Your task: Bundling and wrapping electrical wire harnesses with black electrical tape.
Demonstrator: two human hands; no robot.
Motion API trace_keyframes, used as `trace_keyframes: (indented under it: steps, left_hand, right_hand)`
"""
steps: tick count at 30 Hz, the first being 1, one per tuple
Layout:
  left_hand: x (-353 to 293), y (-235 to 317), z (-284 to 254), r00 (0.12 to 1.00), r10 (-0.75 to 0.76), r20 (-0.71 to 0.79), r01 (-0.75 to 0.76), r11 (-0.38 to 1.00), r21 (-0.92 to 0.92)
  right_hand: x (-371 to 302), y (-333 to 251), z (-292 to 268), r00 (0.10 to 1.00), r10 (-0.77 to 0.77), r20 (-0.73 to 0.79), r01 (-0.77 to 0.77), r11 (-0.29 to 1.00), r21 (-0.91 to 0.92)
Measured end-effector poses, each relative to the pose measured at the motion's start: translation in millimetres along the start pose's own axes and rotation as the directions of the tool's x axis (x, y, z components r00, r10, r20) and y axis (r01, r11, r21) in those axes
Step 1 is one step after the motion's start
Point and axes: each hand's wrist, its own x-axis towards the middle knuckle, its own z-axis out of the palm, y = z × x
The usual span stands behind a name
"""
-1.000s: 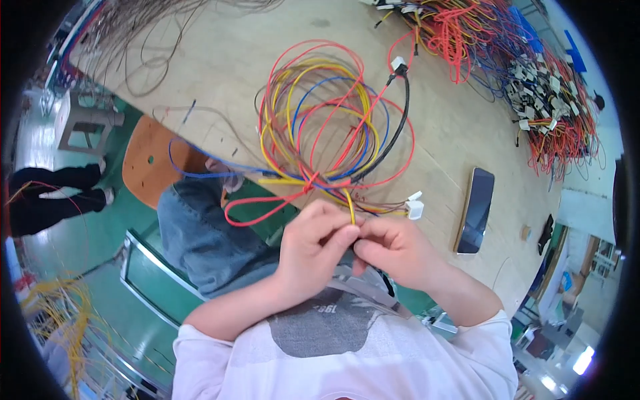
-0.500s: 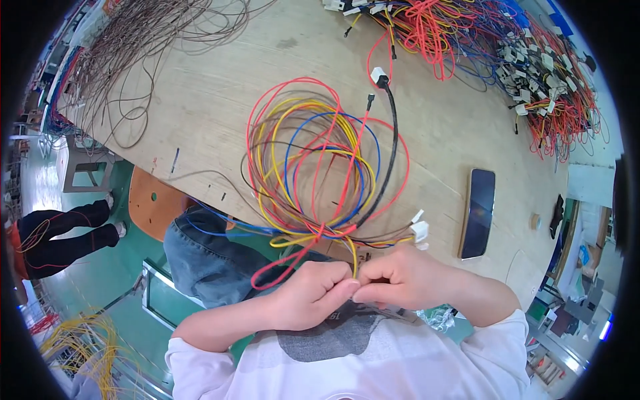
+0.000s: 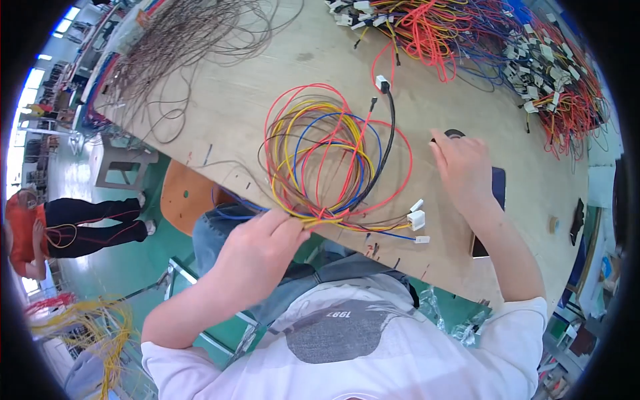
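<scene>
coiled wire harness lies on the wooden table, close to the edge nearest the person, its red, yellow, blue and brown loops spread loosely. it looks light, springy and fairly smooth, so single strands would probably slip or fan out if pinched alone. the firmest hold is likely at the narrow neck, where what looks like a red tie draws the wires together; the white connectors at the loose ends seem the parts to spare from tugging. the black sleeved cable along the right side of the coil looks thicker and stiffer than the rest.

the left hand has its fingertips closed on the yellow wires just left of that neck. the right hand is well apart from the coil, fingers bent beside a dark round object; whether they grip it, i cannot tell.

under the right wrist lies a phone, partly hidden. blue wires trail off the table edge by the knee and could snag. a tangle of brown wires spreads at the upper left, and a heap of connectored wires takes up the upper right; the coil sits between, apart from both.
</scene>
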Motion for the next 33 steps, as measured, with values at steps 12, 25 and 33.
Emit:
trace_keyframes:
  steps: [12, 25, 33]
  left_hand:
    - [30, 13, -4, 0.896, 0.436, -0.084, -0.339, 0.793, 0.506]
    - [73, -5, 48, 0.463, -0.508, -0.726, -0.220, 0.728, -0.650]
    - [15, -13, 67, 0.949, 0.122, -0.292, -0.077, 0.984, 0.162]
  right_hand:
    - [8, -61, -47, 0.997, 0.051, 0.052, -0.071, 0.828, 0.556]
    - [42, -54, -10, 0.986, 0.090, -0.144, 0.011, 0.812, 0.584]
    - [19, -79, -29, 0.982, -0.025, 0.187, -0.109, 0.733, 0.672]
